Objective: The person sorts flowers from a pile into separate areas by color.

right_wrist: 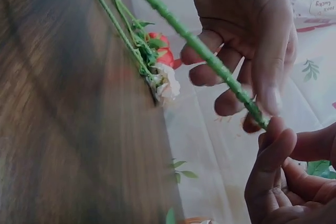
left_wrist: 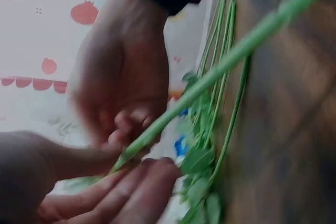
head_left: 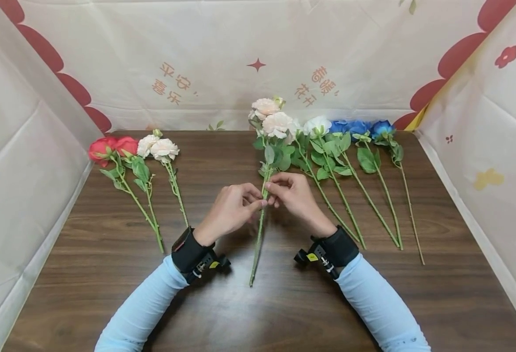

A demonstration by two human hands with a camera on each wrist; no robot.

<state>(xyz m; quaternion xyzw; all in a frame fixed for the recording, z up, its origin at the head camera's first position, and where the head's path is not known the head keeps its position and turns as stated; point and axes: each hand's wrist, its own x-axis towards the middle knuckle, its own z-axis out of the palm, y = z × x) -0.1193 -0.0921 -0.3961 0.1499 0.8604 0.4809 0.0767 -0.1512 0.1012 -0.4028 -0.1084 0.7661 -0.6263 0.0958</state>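
A pale pink flower (head_left: 277, 124) with several blooms and a long green stem stands out in front of me, its blooms towards the back wall. My left hand (head_left: 229, 208) holds the stem between thumb and fingers, just below the leaves. Slightly higher on the same stem, my right hand (head_left: 295, 195) pinches it with thumb and forefinger. In the right wrist view the stem (right_wrist: 194, 40) runs down to the fingertips of both hands. The left wrist view shows the stem's bare lower part (left_wrist: 210, 77) crossing close to the camera.
Red flowers (head_left: 126, 145) and a pale pink one (head_left: 164, 149) lie left on the brown table (head_left: 240, 322). A white flower (head_left: 317, 125) and blue flowers (head_left: 381, 128) lie in a row at right, stems towards me. A printed cloth (head_left: 223, 44) walls the back and sides.
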